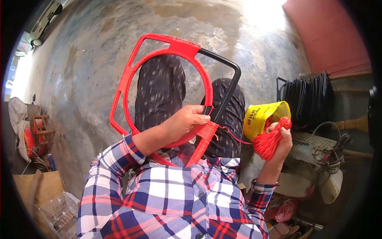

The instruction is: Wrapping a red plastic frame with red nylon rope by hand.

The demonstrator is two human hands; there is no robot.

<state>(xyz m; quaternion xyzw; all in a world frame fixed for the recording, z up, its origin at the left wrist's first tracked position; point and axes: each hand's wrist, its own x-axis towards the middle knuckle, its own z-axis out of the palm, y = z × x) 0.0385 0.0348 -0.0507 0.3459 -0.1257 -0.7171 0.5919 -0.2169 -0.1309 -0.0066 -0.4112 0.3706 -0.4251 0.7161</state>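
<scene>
Across my lap rests a metal frame (128, 75), a ring set inside a square with rounded corners. Red cord is wound tightly over most of it, while the bar at the upper right and a short piece of ring near my fingers show bare black. My left hand (186, 122) grips the frame where ring and square meet, thumb on top. Off to the right, my right hand (281, 139) is closed around a bundle of red cord (266, 143). A single strand runs from the bundle to the wound part of the frame.
Behind my right hand stands a yellow bucket (254, 119) with red material inside. Several black frames (308, 95) are stacked by the red wall panel (328, 36). A wire basket (312, 145) and a straw broom (354, 124) lie at right. At left are a wooden stool (43, 133) and a white crate (61, 211).
</scene>
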